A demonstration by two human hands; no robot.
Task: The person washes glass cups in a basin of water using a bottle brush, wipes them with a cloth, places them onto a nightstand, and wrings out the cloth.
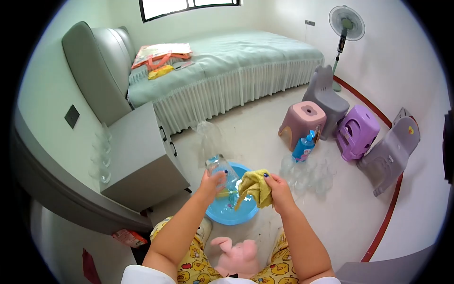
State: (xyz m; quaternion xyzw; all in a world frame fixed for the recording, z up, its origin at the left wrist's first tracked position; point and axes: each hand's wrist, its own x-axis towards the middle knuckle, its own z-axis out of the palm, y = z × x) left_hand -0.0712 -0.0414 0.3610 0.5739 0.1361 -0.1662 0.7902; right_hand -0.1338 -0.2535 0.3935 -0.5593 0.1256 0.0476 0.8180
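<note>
My left hand (213,186) is closed around a clear glass vessel (221,169), tilted over the blue basin (231,221). In my right hand (280,191) is a crumpled yellow-green cloth (257,187), pinched between thumb and fingers just right of the glass. The basin stands on the floor in front of my knees and holds water, with a yellowish-green item (226,194) partly hidden behind the glass. The cloth covers part of the basin's right side.
Right of the basin are a blue pump bottle (303,147) and several clear glasses (309,176). Behind them stand a pink stool (302,118) and a purple stool (358,132). A grey cabinet (137,158) bearing glasses is at left; a clear plastic bag (209,137) lies beyond the basin.
</note>
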